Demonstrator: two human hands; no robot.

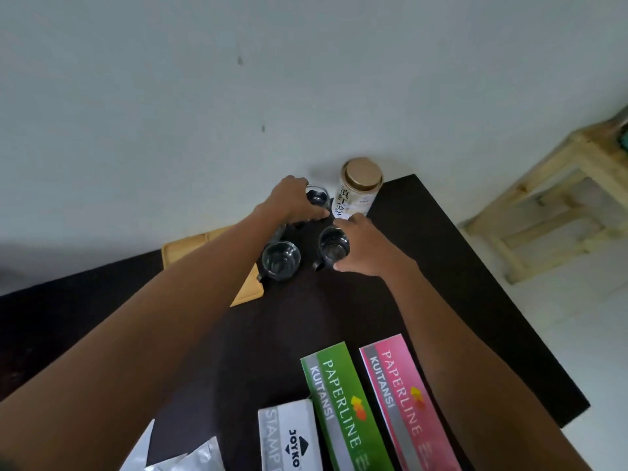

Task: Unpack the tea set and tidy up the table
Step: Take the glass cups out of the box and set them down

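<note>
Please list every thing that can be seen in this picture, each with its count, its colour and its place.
glass cups: three, clear with dark handles, far part of the table
tin: one, white with a gold lid, at the far table edge by the wall
wooden tray: one, light brown, left of the cups
receipt books: two, one green and one pink, near right
stamp pad box: one, grey and white, near edge
plastic bag: one, whitish, bottom left
table: one, dark brown
wooden stool: one, pale, right on the floor
left hand: on the farthest cup
right hand: around the right cup
</note>
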